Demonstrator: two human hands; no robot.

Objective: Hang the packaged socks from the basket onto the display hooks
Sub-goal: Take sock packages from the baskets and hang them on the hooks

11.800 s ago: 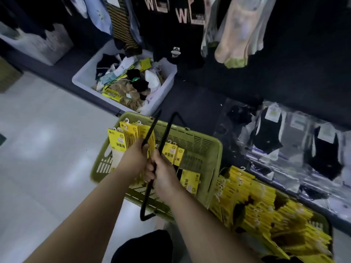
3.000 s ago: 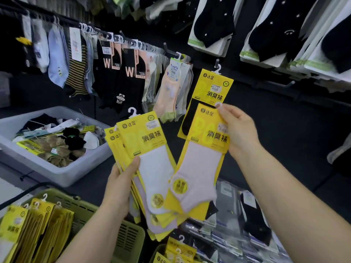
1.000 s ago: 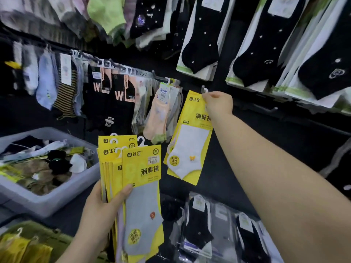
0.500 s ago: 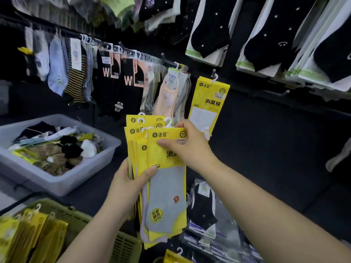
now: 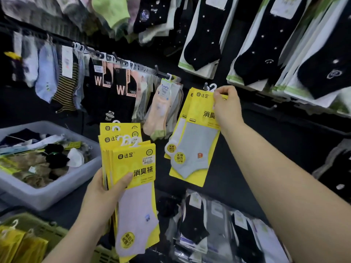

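Sock aisle, seen on my feed from the head camera: the right grip point(image 5: 226, 105), a bare hand, pinches the top edge of a yellow-carded pack with a grey sock point(image 5: 195, 141), thumb and fingers curled over the card just below its white plastic hanger point(image 5: 212, 87). The hanger sits right at the tip of a dark display hook point(image 5: 205, 86); from here I cannot tell whether it is threaded on. Just behind that pack, touching it, hangs a second yellow pack with a white sock point(image 5: 177, 130).

The left grip point(image 5: 106, 194) is closed round a fanned stack of yellow sock packs point(image 5: 133, 164), thumb pressed across the front card, fingers wrapped behind. The front pack shows a pale lilac sock, and several white hangers stick up from the top of the stack. It is held upright, lower than the display hook and to its left.

At the bottom left corner I see the rim of the green basket point(image 5: 47, 228), with more yellow packs point(image 5: 17, 242) standing in it. Above the basket sits a pale grey bin point(image 5: 38, 196) of loose socks. A rail of hanging socks point(image 5: 114, 59) crosses the dark wall on the left, black dotted socks point(image 5: 205, 35) hang at upper right, and clear-bagged black socks point(image 5: 193, 221) lie on the shelf below the right arm.
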